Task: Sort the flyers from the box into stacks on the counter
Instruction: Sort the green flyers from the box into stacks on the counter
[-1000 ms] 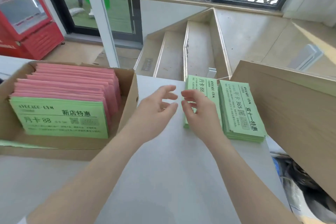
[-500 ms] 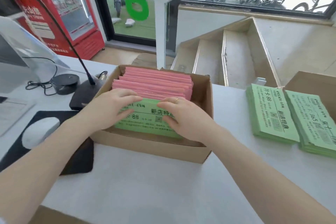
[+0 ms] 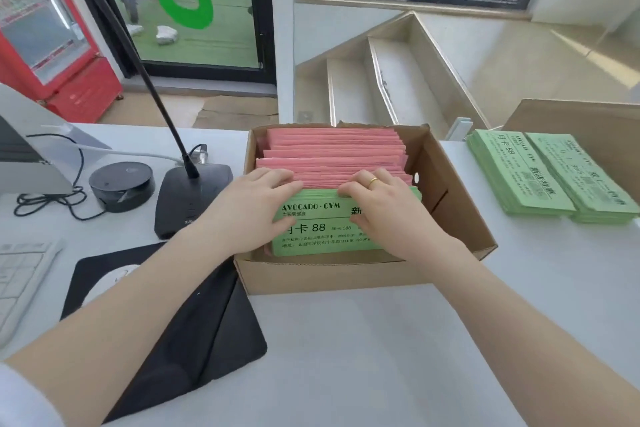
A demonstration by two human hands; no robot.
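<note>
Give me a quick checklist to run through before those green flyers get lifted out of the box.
1. Both hands on the green flyers: ok, left hand and right hand rest on them, fingers curled over the top edge.
2. Green parted from the pink flyers behind: cannot tell, fingertips hide the split.
3. Box open on top: ok.
4. Matching "88" stack waiting on the counter: ok.
5. Path to that stack clear: ok, only the box wall lies between.
6. How many flyers are gripped: cannot tell.

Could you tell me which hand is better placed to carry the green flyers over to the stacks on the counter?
Probably the right hand: it grips the green paper flyers in the cardboard box nearer the two green stacks.
</note>
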